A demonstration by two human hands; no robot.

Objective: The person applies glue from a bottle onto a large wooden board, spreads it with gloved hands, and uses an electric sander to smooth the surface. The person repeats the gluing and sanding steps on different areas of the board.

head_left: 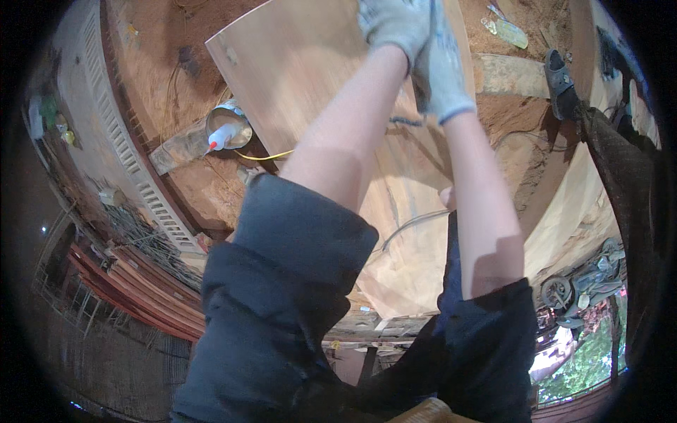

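Observation:
Both my hands wear pale grey-blue work gloves and press close together at the top edge, over a broad wooden board. My left hand (396, 27) looks closed, though the edge of the picture cuts off its fingertips. Against its right side lies my right hand (441, 74), fingers together and partly overlapping it. What the two hands hold between them, if anything, is hidden. Beneath them spreads the light brown wooden board (303, 67). A dark cord (405, 121) shows beside my right glove, and a grey cable (416, 222) curves over the wood between my forearms.
Left of the board, a round tin (240, 123) holds a white squeeze bottle (224, 135) with a red tip. A yellow cord (264, 156) runs from there. Reddish dirt covers the ground. Stacked reddish lengths (144, 289) lie lower left. A shoe (559, 83) is at right.

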